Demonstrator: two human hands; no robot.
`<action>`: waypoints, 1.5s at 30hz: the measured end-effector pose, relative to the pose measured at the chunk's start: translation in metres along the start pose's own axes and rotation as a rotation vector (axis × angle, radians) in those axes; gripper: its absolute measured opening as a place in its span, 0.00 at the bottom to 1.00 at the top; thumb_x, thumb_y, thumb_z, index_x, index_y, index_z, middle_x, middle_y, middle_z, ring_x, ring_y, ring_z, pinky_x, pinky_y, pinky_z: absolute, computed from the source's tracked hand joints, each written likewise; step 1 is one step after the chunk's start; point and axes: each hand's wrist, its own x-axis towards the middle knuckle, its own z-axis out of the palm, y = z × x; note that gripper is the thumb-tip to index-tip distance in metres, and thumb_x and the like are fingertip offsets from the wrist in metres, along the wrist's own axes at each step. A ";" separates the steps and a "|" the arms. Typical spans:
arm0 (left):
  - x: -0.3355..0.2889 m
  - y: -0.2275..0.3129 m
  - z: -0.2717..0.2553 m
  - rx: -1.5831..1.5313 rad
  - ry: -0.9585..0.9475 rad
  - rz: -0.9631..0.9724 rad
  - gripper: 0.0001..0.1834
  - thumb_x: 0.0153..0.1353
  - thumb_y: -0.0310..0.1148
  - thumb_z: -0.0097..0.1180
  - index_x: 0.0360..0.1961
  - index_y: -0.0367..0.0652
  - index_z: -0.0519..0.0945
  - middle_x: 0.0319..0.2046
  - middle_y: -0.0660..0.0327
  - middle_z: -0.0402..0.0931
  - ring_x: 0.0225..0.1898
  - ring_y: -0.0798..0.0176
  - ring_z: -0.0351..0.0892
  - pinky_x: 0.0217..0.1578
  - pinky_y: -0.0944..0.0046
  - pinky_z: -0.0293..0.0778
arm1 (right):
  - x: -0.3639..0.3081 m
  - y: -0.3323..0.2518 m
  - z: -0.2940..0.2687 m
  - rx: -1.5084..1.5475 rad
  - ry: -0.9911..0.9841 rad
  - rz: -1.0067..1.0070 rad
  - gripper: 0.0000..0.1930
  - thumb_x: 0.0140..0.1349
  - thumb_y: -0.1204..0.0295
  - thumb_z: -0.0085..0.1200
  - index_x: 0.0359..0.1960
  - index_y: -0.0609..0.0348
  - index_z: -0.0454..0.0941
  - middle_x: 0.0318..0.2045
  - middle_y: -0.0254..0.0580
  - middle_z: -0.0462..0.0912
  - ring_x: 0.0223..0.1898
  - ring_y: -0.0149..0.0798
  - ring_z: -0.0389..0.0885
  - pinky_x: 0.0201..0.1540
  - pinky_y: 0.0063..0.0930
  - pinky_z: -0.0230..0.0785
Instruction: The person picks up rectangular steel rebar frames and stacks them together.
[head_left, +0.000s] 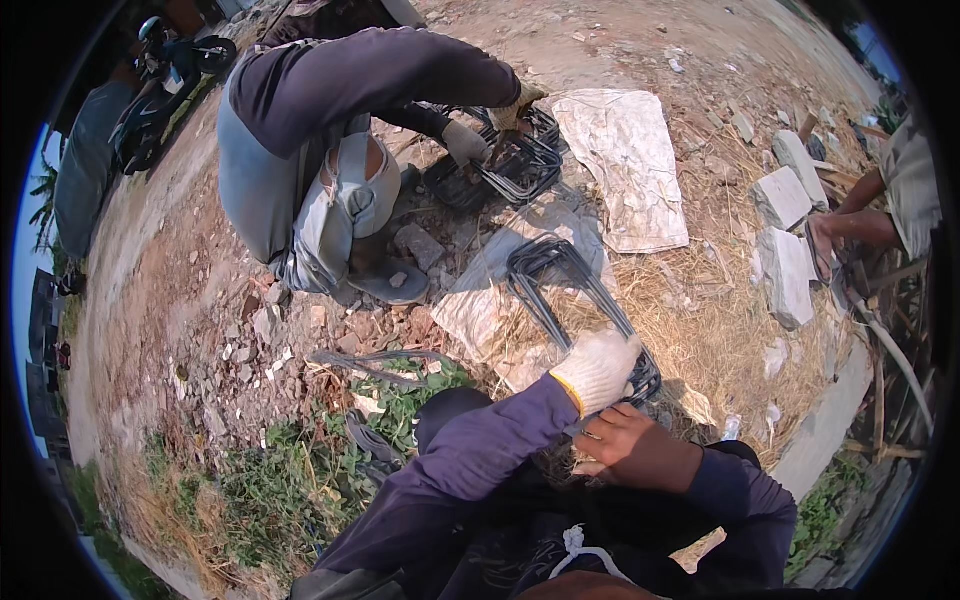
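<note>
A bundle of dark bent steel stirrups (560, 275) lies on a torn pale sack (480, 310) over dry straw. My left hand (597, 370), in a white glove with a yellow cuff, grips the bundle's near end from above. Just below it, my bare right hand (625, 445) has its fingers curled around the same end of the bundle; what it pinches there is hidden. Both my sleeves are dark purple.
Opposite me a crouching person in a dark top has gloved hands (490, 125) on a second stirrup stack (510, 165). Another person's arm (860, 225) reaches in at the right. Nearby are a white sack (625, 165), concrete chunks (785, 260), rubble, weeds and a parked motorbike (165, 70).
</note>
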 end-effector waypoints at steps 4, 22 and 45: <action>-0.005 -0.002 0.004 0.004 0.049 0.033 0.27 0.53 0.40 0.68 0.49 0.38 0.72 0.41 0.52 0.80 0.40 0.47 0.85 0.38 0.51 0.77 | -0.002 0.004 -0.002 -0.001 0.021 0.017 0.18 0.63 0.53 0.58 0.43 0.55 0.79 0.38 0.40 0.78 0.46 0.43 0.77 0.51 0.38 0.65; 0.001 -0.001 0.011 -0.011 0.008 -0.005 0.28 0.51 0.38 0.70 0.49 0.36 0.72 0.44 0.49 0.79 0.42 0.47 0.85 0.40 0.50 0.78 | -0.009 0.007 -0.014 0.004 -0.136 0.106 0.24 0.63 0.57 0.60 0.57 0.55 0.75 0.44 0.41 0.79 0.53 0.44 0.76 0.59 0.41 0.64; -0.002 -0.001 0.015 0.068 0.090 0.034 0.27 0.51 0.39 0.68 0.47 0.37 0.73 0.42 0.50 0.78 0.38 0.48 0.85 0.36 0.51 0.77 | -0.010 0.009 -0.010 -0.002 -0.036 0.100 0.17 0.64 0.56 0.57 0.48 0.52 0.78 0.41 0.39 0.78 0.50 0.43 0.77 0.52 0.43 0.68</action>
